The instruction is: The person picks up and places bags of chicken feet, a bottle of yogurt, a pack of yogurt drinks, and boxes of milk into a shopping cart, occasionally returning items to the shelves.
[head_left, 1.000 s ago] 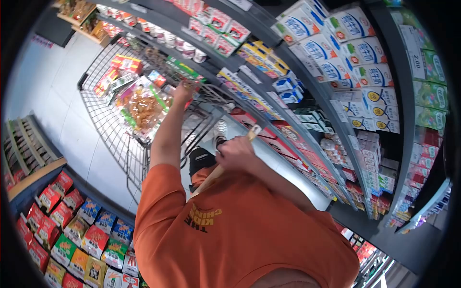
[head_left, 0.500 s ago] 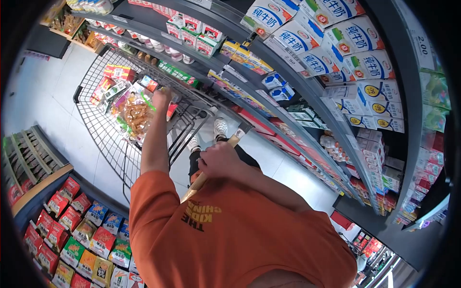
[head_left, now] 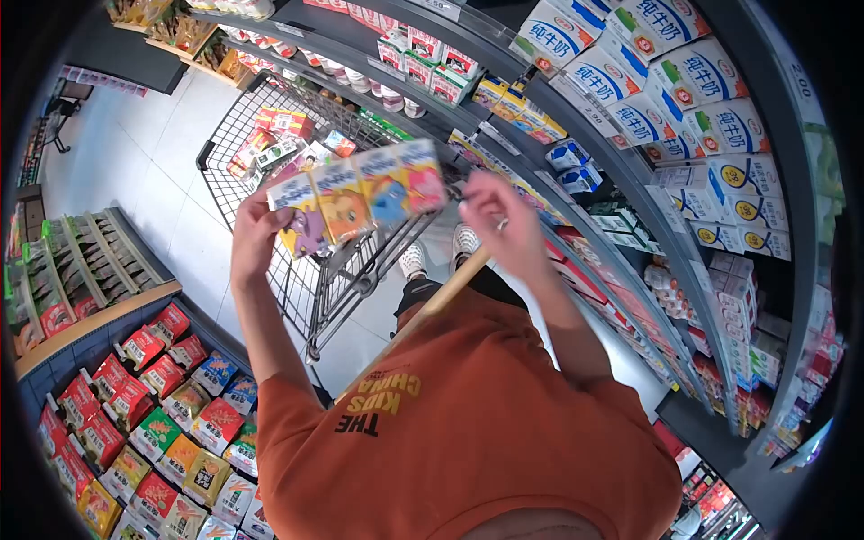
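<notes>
A wrapped multipack of small drink cartons [head_left: 364, 193] with colorful cartoon ponies is tilted above the shopping cart. My left hand [head_left: 256, 238] grips its left end, thumb over the front. Beside the pack's right end, my right hand [head_left: 506, 220] is raised off the cart handle, holding nothing; its fingers look apart, though motion blurs them. The tan cart handle [head_left: 441, 297] crosses in front of my orange shirt. Inside the wire cart [head_left: 216, 166] lie red boxes [head_left: 283, 121] and other packages, partly hidden by the multipack.
Shelves of milk cartons [head_left: 706, 76] and boxed drinks curve along the right. At lower left, a display bin holds rows of snack bags [head_left: 153, 432]. Green-edged shelving [head_left: 81, 270] stands behind it. My shoes [head_left: 412, 261] are on the tiled floor behind the cart.
My left hand has come up out of the cart and now holds the carton multipack. My right hand has left the handle and moved toward the pack. The view has shifted slightly.
</notes>
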